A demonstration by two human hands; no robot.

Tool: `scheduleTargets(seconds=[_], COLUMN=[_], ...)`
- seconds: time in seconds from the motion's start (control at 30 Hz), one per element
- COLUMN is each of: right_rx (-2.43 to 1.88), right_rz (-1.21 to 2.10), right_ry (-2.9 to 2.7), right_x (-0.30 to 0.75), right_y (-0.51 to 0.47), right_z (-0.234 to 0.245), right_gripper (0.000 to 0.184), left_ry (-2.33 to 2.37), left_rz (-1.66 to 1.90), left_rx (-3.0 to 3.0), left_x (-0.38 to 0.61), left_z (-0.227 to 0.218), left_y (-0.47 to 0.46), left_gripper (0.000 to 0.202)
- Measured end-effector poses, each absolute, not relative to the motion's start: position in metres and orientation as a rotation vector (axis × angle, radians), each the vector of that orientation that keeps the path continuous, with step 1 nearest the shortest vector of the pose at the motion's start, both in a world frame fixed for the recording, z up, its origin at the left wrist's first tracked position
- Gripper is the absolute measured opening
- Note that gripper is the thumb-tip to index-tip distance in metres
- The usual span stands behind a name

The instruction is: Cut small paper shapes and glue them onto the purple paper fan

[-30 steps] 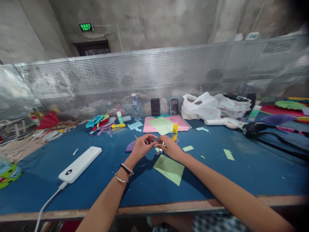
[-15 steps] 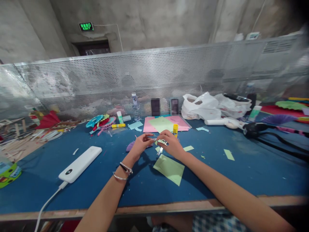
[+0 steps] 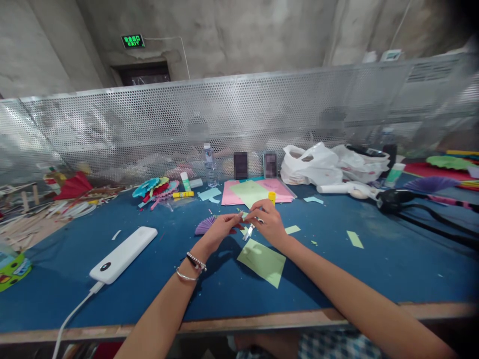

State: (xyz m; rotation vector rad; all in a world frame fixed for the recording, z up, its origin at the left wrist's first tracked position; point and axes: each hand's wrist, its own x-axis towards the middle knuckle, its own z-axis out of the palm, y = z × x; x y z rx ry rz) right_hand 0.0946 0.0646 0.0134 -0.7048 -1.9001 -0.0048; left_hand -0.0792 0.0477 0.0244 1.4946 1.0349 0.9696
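Observation:
My left hand (image 3: 226, 227) and my right hand (image 3: 268, 221) meet over the middle of the table, fingertips pinched close together. Something small and pale shows between them, too small to name. Just below the fingers lies a pair of scissors (image 3: 248, 233), partly hidden by my right hand. A purple pleated paper fan (image 3: 204, 226) rests beside my left hand. Nearer to me is a light green paper sheet (image 3: 262, 262). Behind my right hand stands a yellow glue stick (image 3: 272, 198), its lower part hidden.
Pink paper sheets (image 3: 230, 195) lie at the back, before two upright dark phones (image 3: 241, 166). A water bottle (image 3: 210, 167) and white plastic bags (image 3: 312, 164) line the mesh partition. A white power bank (image 3: 125, 254) is at left, a black cable (image 3: 422, 219) at right.
My left hand has turned and dropped slightly, uncovering more of the purple fan. My right hand has shifted a little and now hides more of the glue stick and the scissors' handles.

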Motion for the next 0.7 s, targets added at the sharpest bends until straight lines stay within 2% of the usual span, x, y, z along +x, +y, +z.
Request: scheduleTargets(seconds=[0.23,0.47,0.57,0.7], right_rx=[-0.664,-0.88,-0.893,-0.832], right_rz=[0.031,0.282,0.26,0.191], right_ry=[-1.933,-1.988,-2.13,-2.3], right_x=[0.092,0.0933,0.0948,0.0971], right_y=[0.0707,0.0742,0.0742,0.0728], right_z=[0.0115,0.0053,0.0041,0.007], right_gripper=[0.009,0.017,0.015,0.022], left_ry=[1.128,1.079,1.064,1.063], left_rz=[1.039,1.038,1.017,0.98], left_rx=[1.577,1.786,1.873,2.0], left_x=[-0.0795,-0.0832,-0.0852,-0.0842], left_z=[0.026,0.0232,0.0209,0.0213], left_y=[0.0508,0.0551,0.057,0.0555], left_gripper=[0.04,0.036,0.035,0.031])
